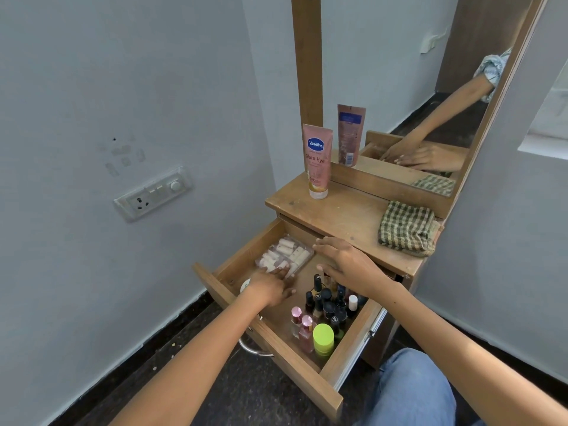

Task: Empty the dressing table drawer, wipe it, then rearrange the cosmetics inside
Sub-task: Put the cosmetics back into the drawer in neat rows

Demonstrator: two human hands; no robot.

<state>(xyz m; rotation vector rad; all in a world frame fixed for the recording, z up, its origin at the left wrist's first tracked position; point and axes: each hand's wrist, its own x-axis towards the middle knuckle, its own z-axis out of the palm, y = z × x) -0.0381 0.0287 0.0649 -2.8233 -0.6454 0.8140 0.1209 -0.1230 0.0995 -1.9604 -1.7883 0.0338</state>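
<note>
While we lean over the open drawer:
left hand: reaching in, fingers loose, touching the clear packet.
right hand: hovering flat, fingers spread, grasping nothing.
bottles: clustered upright at the drawer's right.
cloth: on the table.

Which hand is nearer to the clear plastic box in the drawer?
Left. The left hand touches the near edge of the clear plastic box; the right hand hovers to its right, apart from it.

A white switch panel sits on the grey wall — dark speckled floor below.
</note>
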